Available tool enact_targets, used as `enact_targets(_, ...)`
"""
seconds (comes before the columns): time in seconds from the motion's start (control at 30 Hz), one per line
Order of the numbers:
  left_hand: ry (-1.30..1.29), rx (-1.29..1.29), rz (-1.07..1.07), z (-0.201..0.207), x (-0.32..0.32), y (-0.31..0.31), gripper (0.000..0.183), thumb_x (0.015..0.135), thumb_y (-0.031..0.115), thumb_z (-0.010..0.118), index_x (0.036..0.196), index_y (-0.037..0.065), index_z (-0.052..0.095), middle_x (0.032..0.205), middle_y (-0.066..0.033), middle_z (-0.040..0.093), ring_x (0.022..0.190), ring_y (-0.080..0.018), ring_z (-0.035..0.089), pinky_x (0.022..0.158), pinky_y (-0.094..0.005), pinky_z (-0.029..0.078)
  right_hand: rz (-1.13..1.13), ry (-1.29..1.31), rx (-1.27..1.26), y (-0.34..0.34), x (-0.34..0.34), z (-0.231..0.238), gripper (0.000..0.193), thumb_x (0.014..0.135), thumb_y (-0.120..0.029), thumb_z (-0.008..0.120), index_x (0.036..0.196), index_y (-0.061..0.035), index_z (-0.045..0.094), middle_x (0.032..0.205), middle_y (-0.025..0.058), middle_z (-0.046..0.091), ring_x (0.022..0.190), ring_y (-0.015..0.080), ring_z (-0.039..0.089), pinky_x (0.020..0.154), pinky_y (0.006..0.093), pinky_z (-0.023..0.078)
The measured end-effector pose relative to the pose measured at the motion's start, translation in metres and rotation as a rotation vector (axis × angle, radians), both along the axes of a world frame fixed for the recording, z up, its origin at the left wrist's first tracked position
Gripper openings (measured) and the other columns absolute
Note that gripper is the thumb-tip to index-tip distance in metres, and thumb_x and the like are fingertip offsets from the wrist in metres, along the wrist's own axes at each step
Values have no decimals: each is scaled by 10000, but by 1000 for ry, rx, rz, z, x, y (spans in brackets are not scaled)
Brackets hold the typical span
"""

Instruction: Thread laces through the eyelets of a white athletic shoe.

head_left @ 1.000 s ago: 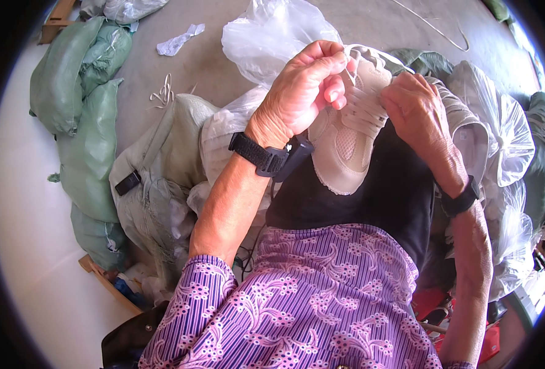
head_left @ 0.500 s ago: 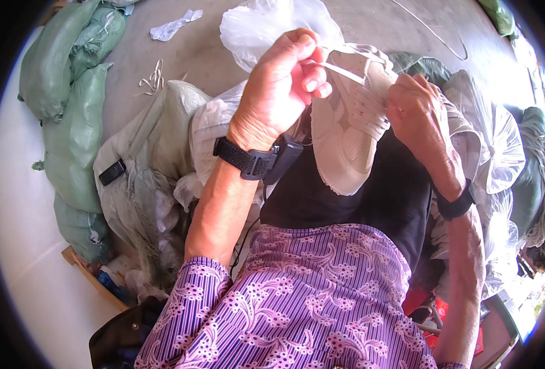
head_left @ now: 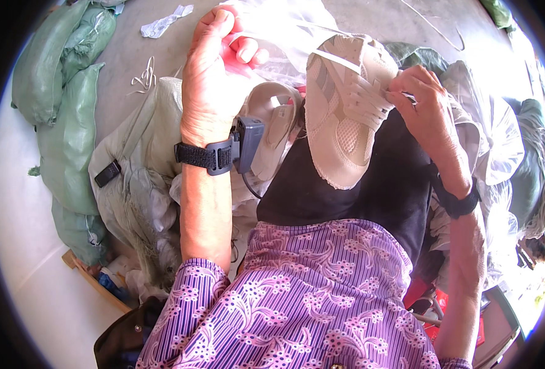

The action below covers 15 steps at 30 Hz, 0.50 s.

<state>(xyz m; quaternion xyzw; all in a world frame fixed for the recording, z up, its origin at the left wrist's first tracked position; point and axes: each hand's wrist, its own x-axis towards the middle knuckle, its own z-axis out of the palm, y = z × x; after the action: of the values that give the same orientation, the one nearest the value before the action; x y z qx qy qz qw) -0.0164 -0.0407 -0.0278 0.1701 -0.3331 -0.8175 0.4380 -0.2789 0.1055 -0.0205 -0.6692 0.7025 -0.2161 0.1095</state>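
A beige lace-up shoe (head_left: 340,141) rests over my black-covered lap, its toe pointing toward me. Up and to its left, my left hand (head_left: 220,67) is closed, pinching a white shoelace (head_left: 337,60) drawn out from the shoe's upper eyelets. My right hand (head_left: 423,101) is closed at the shoe's right edge beside the crossed laces; its fingertips partly hide whether they pinch the upper or a lace. Beyond my left wrist lies a second beige shoe (head_left: 271,144), partly covered by the black device (head_left: 248,141) on my wrist strap.
Green sacks (head_left: 69,123) line the left side by a white wall. A whitish sack (head_left: 140,178) with a small black device (head_left: 107,174) sits nearer. Clear plastic bags (head_left: 491,135) fill the right. Loose white laces (head_left: 144,77) and a crumpled white scrap (head_left: 165,22) lie on the floor.
My left hand has moved left and up, pulling the lace into a longer stretch. The second shoe has come into sight. My right hand stays at the shoe's edge, its fingers slightly shifted.
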Motion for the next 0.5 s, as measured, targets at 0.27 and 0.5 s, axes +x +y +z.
enact_targets(0.27, -257, -88, 127, 6, -18, 10, 124, 945, 177, 552, 1005, 86, 611, 844, 10, 546, 615, -94, 431, 617, -298, 402, 105, 103, -78, -13, 3, -8, 62, 785, -114, 649, 833, -75, 643, 893, 81, 565, 936, 292, 545, 807, 437, 431)
enact_targets(0.5, -393, -141, 140, 1, -39, 29, 188, 915, 217, 629, 988, 44, 612, 651, 49, 503, 552, -32, 450, 527, -198, 406, 88, -93, -96, 12, -10, 7, 81, 769, -90, 651, 823, -48, 609, 877, 95, 590, 880, 302, 575, 777, 388, 455)
